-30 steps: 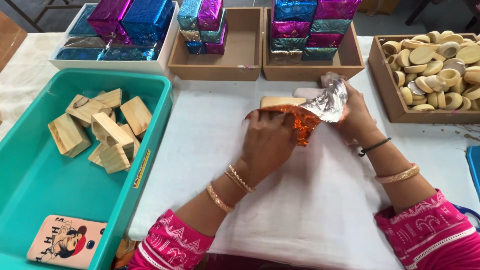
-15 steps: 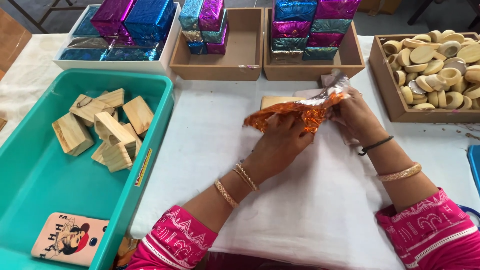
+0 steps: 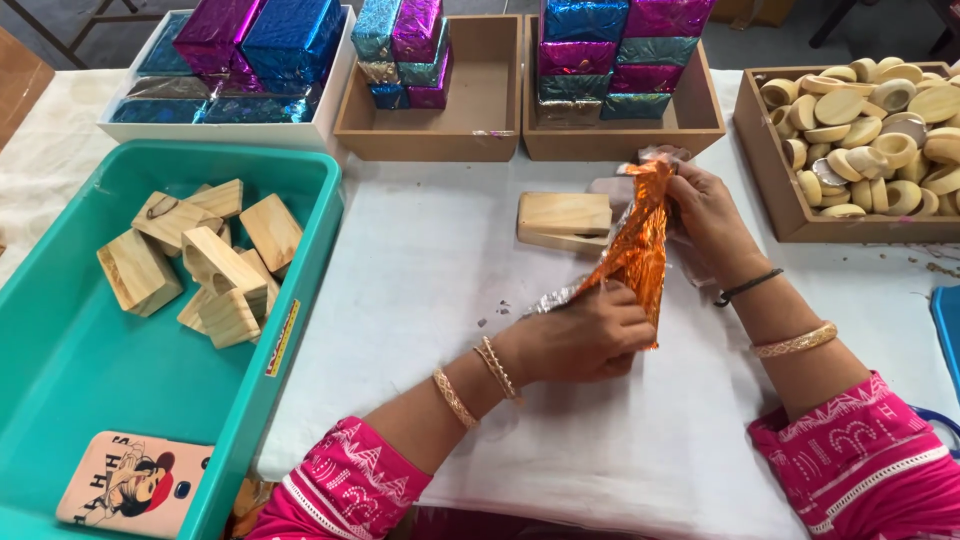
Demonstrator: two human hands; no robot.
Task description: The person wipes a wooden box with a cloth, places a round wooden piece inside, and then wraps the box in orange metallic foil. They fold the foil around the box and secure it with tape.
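Note:
A sheet of orange foil wrapping paper (image 3: 635,250) is stretched between both hands above the white table cloth (image 3: 420,290). My left hand (image 3: 585,335) grips its lower near end. My right hand (image 3: 705,215) pinches its upper far end. A bare wooden block (image 3: 563,215) lies on the cloth just left of the foil, touching neither hand.
A teal tub (image 3: 60,370) at left holds several wooden blocks (image 3: 200,260) and a phone in a pink case (image 3: 130,480). Along the back stand a white tray (image 3: 215,130) and two brown boxes (image 3: 490,110) of foil-wrapped blocks. A box of round wooden pieces (image 3: 880,130) sits at right.
The foil has been pulled off the wooden block and drawn out long. My left hand has moved down and toward me with one end; the block now lies uncovered.

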